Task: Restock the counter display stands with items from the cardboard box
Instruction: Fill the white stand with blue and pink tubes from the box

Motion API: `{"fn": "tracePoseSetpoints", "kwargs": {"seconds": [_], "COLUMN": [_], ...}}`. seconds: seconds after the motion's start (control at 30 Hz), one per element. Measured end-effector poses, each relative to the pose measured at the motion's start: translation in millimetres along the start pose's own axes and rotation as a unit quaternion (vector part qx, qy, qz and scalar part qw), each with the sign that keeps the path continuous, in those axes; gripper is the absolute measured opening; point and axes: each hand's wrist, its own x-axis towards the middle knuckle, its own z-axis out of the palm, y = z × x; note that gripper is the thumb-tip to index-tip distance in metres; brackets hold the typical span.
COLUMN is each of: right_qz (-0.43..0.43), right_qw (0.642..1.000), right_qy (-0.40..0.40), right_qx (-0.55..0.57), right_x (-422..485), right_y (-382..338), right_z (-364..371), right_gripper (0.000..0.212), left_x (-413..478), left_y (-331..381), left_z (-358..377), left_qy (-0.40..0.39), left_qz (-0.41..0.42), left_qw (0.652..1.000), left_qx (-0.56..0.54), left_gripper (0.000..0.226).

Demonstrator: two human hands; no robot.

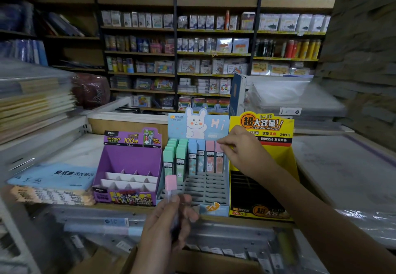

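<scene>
Currently right hand (242,149), arm extended, pinches the top of a pink lead-refill case (219,160) in the pale-blue rabbit-print cardboard display stand (216,124), back row. Left hand (167,226), just before the stand's front, grips a pink-capped clear case (170,185) upright.

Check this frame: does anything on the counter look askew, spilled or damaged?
Nothing looks spilled or damaged. The purple stand has bare slots, and the bunny stand is filled only at the back, green reaching further forward than blue and pink. The left hand holds a pink-capped case; the right hand pinches the rightmost pink case.
</scene>
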Motion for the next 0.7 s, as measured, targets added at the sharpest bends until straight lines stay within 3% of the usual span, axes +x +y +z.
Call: {"fn": "tracePoseSetpoints", "kwargs": {"seconds": [0.17, 0.27, 0.43, 0.53, 0.7], "right_qz": [0.045, 0.075, 0.173, 0.190, 0.191], "right_qw": [0.998, 0.994, 0.984, 0.977, 0.977], "right_qy": [0.034, 0.074, -0.019, -0.063, -0.043], "right_qx": [0.018, 0.015, -0.030, -0.070, -0.086], "right_x": [-15, -38, -80, -96, -111], "right_y": [-9, -12, -2, -4, -3], "right_z": [-5, -11, -19, -18, -15], "right_gripper": [0.029, 0.005, 0.017, 0.031, 0.035], "left_x": [2, 6, 23, 37, 66], "left_y": [7, 17, 36, 47, 60], "left_z": [3, 8, 20, 34, 47], "left_qy": [0.008, -0.011, -0.025, -0.055, -0.099], "left_qz": [0.018, 0.048, 0.085, 0.095, 0.107], "left_qw": [1.000, 0.996, 0.980, 0.969, 0.939], "left_qx": [0.017, 0.071, 0.176, 0.219, 0.313], "left_gripper": [0.035, 0.032, 0.027, 0.021, 0.017]}}
